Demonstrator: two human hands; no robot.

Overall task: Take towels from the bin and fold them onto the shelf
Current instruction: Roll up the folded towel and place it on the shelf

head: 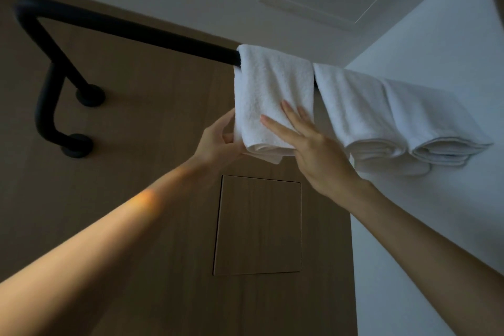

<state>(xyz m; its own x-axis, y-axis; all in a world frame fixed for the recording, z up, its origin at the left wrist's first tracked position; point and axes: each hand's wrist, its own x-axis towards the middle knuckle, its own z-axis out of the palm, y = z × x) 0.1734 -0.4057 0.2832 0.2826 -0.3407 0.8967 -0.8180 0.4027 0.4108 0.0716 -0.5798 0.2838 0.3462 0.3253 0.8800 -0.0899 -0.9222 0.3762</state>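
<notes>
A folded white towel (268, 90) hangs over a black tubular rail (136, 31) high on the wall. My left hand (218, 142) grips the towel's lower left edge from behind. My right hand (308, 144) lies flat against the towel's front, fingers spread. Two more folded white towels, the middle one (354, 109) and the right one (436, 123), hang on the same rail beside it. No bin is in view.
The rail bends down at its left end to two round wall mounts (90, 95). A square access panel (259, 224) sits in the wood wall below the towels. A white wall (436, 35) meets the wood wall on the right, with the ceiling above.
</notes>
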